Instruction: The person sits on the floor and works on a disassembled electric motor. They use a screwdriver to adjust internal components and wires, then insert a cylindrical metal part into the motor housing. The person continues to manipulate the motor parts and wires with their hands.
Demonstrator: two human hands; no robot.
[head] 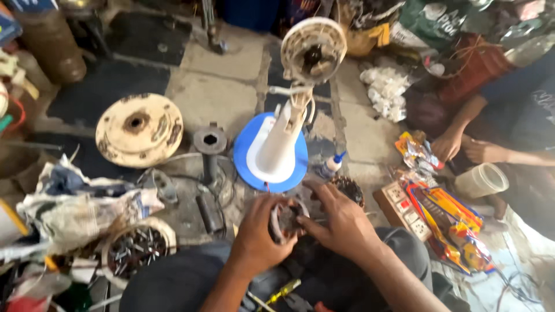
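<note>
1. A white fan stand (283, 138) on a blue base (245, 156) is seen at twelve o'clock.
2. A round cream cover (139, 130) is laid at ten o'clock.
3. A bowl of screws (137, 249) is set at eight o'clock.
4. Bright snack packets (448, 216) are spread at three o'clock.

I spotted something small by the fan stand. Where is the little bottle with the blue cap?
In the head view, the small clear bottle with the blue cap lies on the floor right of the blue-and-white fan base.
</note>
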